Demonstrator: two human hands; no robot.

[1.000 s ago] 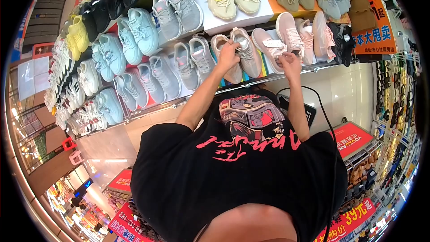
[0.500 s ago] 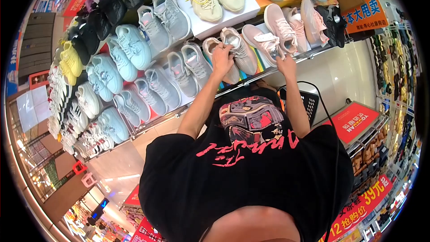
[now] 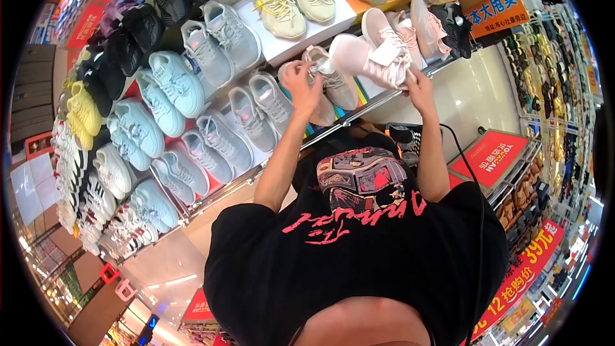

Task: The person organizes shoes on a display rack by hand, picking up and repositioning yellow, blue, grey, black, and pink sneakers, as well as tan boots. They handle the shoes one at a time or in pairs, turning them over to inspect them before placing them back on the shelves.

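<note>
My right hand grips a pale pink sneaker by its heel end. The sneaker is raised off the shelf, toe pointing up and left, with a white tag on its laces. My left hand is over the opening of a beige-grey sneaker, fingers curled. Something small and whitish shows by its fingertips, but I cannot make out what it is. The matching beige-grey sneaker lies close on the right, partly behind the raised pink one.
Grey sneakers stand to the left along the shelf's metal front rail. Behind are cream sneakers on a white box. Another pink sneaker stands at the right. A red sign and a black cable are at my right.
The right hand has lifted the pink sneaker off the shelf and tilted it. My left hand has shifted slightly back from the beige-grey pair's openings. The view has shifted a little.
</note>
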